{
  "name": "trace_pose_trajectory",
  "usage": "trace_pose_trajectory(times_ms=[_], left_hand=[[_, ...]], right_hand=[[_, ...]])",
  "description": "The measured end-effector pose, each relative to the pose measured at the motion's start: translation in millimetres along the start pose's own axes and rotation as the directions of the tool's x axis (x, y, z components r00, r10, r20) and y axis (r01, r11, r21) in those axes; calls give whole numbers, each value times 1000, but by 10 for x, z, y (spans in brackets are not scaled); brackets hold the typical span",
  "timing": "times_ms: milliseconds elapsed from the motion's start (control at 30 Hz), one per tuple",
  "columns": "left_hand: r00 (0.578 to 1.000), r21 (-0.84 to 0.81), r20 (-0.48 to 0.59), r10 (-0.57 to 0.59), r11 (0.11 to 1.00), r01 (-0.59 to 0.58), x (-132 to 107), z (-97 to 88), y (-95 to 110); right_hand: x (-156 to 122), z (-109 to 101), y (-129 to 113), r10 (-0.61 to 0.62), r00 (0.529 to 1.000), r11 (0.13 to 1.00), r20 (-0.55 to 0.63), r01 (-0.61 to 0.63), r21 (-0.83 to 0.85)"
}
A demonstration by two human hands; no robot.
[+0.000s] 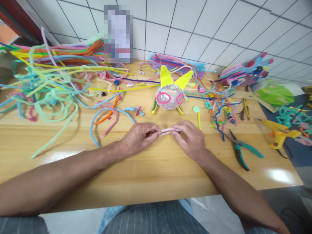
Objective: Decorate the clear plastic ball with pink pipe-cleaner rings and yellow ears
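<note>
Fingers of the left hand and right hand pinch a seemingly doubled pale pipe cleaner at frame centre, unattached to the clear ball figure above, already bearing yellow ears and pink rings.

Pliers, handles spread, lie near a glue gun on a table beside a tiled wall.

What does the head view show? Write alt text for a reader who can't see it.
A person's left hand and right hand pinch pale strands between them over a wooden table. Beyond them stands a round, yellow-eared figure. Colorful fuzzy stems lie heaped at the left, with teal-handled pliers and a yellow glue gun at the right.
</note>
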State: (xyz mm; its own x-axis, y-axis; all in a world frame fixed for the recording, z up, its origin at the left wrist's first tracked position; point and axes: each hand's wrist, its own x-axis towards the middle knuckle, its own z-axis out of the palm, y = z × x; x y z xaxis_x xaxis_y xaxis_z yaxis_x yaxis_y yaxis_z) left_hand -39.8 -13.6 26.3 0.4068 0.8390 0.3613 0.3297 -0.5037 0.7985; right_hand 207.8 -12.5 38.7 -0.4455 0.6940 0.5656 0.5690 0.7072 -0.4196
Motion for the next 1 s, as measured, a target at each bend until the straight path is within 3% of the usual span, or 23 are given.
trace_pose_trajectory(times_ms=[1000], left_hand=[[995, 7, 74, -66, 998, 65, -4, -18, 5]], right_hand=[[9, 22, -8, 21, 999, 1000, -41, -20, 23]])
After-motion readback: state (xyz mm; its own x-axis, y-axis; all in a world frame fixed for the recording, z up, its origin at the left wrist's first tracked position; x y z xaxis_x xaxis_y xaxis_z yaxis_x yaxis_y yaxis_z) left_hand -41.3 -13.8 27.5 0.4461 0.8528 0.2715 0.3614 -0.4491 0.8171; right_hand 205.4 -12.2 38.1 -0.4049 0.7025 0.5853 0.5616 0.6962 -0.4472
